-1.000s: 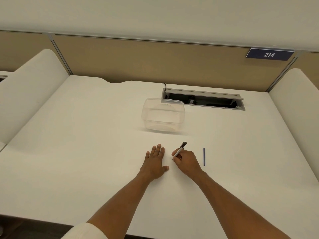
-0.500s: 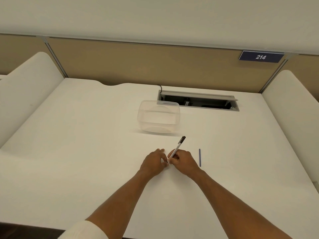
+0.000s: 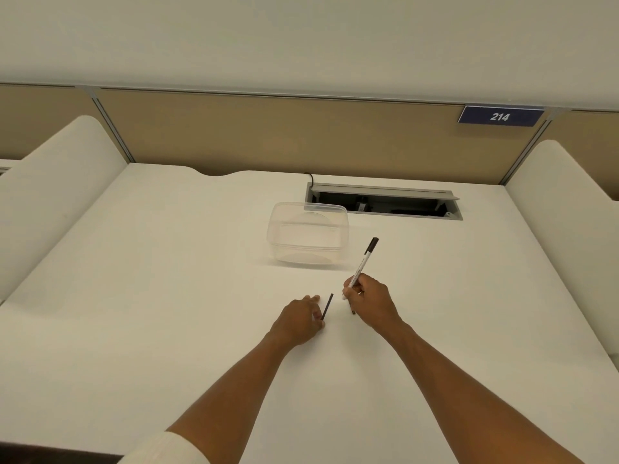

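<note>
My right hand [image 3: 370, 304] grips the lower end of a white pen [image 3: 361, 264] with a black top, which tilts up and away toward the right. My left hand [image 3: 298, 321] pinches a thin dark rod [image 3: 328, 305] by its near end, just left of the pen's lower tip. The two hands are a short gap apart on the white desk [image 3: 167, 296]. A short dark bit [image 3: 352, 311] shows under my right hand; what it is I cannot tell.
A clear, empty plastic container [image 3: 308, 237] stands just beyond the hands. Behind it an open cable hatch [image 3: 385, 202] is set in the desk. White dividers rise at left [image 3: 57, 182] and right [image 3: 562, 209]. A blue sign [image 3: 499, 116] reads 214.
My hands met at the pen's lower end and then drew apart, the left now holding a thin dark rod. The blue stick seen right of my right hand is no longer visible.
</note>
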Motion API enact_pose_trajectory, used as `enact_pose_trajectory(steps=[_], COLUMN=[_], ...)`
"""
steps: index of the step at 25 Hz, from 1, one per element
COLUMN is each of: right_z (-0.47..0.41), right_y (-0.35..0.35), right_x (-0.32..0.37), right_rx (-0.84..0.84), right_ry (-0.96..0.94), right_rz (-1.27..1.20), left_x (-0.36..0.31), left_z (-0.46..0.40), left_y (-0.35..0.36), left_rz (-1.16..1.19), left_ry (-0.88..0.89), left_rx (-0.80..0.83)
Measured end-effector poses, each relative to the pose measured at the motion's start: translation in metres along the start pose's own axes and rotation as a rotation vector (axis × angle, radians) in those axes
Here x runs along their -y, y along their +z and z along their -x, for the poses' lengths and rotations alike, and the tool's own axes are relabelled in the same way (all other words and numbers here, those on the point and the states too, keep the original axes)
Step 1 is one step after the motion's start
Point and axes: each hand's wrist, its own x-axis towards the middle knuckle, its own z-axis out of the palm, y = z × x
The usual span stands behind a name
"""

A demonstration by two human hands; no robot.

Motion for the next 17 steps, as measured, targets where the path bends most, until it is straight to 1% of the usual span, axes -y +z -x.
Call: enact_pose_trajectory(steps=[5,8,13,17], right_z=[0.010,0.017,0.028,0.034], right_y=[0.000,-0.001,-0.001,0.004], right_x=[-0.013,-0.026,-0.036,-0.041], right_rx=[0.012,-0.064,-0.177,-0.188], right_ry=[0.108,0.157,0.206,0.246], right_rz=[0.129,0.172,0.141,0.174], left_x=[-0.003,-0.001,0.001,0.001], left_z=[-0.001,0.000,0.000,0.000], left_y=[-0.002,-0.001,0.002,0.002], left_rz=[-0.040,-0.043,-0.019,-0.008], left_ry=[0.001,0.017,0.027,0.023], left_rx=[-0.027,-0.028,-0.025,-0.013])
